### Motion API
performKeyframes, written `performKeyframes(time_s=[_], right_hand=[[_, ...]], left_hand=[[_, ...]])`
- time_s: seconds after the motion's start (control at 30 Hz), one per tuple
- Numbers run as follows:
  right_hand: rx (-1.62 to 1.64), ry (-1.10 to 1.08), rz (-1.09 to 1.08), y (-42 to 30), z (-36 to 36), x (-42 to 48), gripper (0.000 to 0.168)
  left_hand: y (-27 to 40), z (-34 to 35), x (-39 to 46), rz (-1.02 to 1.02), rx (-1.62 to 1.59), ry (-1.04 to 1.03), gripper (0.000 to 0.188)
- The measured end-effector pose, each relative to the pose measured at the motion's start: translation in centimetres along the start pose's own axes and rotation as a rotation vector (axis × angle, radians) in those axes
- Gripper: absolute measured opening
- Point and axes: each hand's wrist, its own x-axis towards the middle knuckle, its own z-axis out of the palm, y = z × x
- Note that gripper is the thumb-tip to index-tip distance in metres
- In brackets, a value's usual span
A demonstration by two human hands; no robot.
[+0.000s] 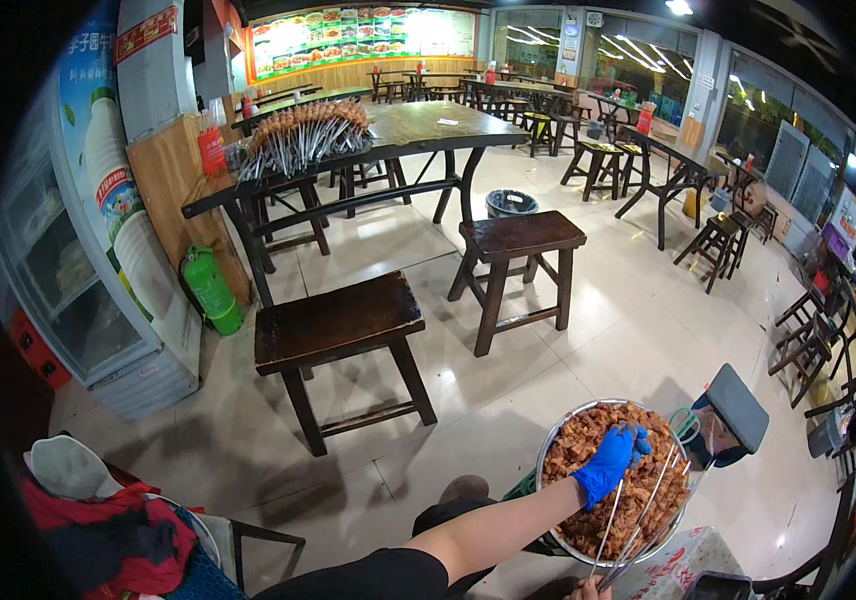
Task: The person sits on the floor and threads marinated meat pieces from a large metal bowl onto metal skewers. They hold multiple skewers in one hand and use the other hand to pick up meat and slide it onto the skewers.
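A wide metal basin [540, 469] full of chunks of raw, reddish marinated meat [585, 525] stands low at the lower right. My left hand [615, 457], in a blue glove, reaches across the basin and touches the meat with curled fingers. What lies under those fingertips is hidden. At the bottom edge my bare right hand [589, 589] is partly cut off by the frame. It grips several thin metal skewers [642, 517], which fan up and out over the meat. Handles of green scissors [687, 424] show at the basin's far right rim.
Meat-loaded skewers [308, 131] lie piled on a long wooden table [443, 124]. Two wooden stools [338, 322] stand before me. A dark-lidded bin [735, 409] is beside the basin. On the left are a glass-door fridge [83, 262], a green fire extinguisher [210, 289] and red-and-black cloth [113, 532].
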Motion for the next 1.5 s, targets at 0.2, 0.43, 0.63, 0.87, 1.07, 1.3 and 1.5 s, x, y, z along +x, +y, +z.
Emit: performKeyframes(time_s=[0.2,0.43,0.63,0.87,1.07,1.3,1.5], right_hand=[[0.013,-0.01,0.067,-1.0,0.0,-0.8,0.009],[0.025,-0.028,0.045,-0.6,0.2,-0.4,0.008],[0.016,-0.053,0.013,-0.1,0.0,-0.6,0.008],[0.007,-0.029,0.061,-0.4,0.6,-1.0,0.01],[0.097,-0.065,0.024,-0.6,1.6,-0.5,0.013],[0.269,-0.205,0.08,-2.4,2.0,-0.9,0.016],[0.326,-0.247,0.084,-2.7,2.1,-1.0,0.014]], left_hand=[[1.1,0.2,-0.3,0.043,0.084,-0.015,0.031],[3.1,-0.3,-0.7,-0.003,-0.075,-0.069,0.034],[3.6,-0.6,-0.6,-0.135,-0.235,-0.122,0.032],[4.5,-0.8,-1.4,-0.14,-0.152,-0.065,0.036],[4.7,-0.7,-1.7,-0.327,-0.247,-0.131,0.04],[7.4,0.9,-2.7,-0.34,-0.371,-0.364,0.044],[2.5,1.3,-3.3,-0.079,-0.138,-0.059,0.028]])
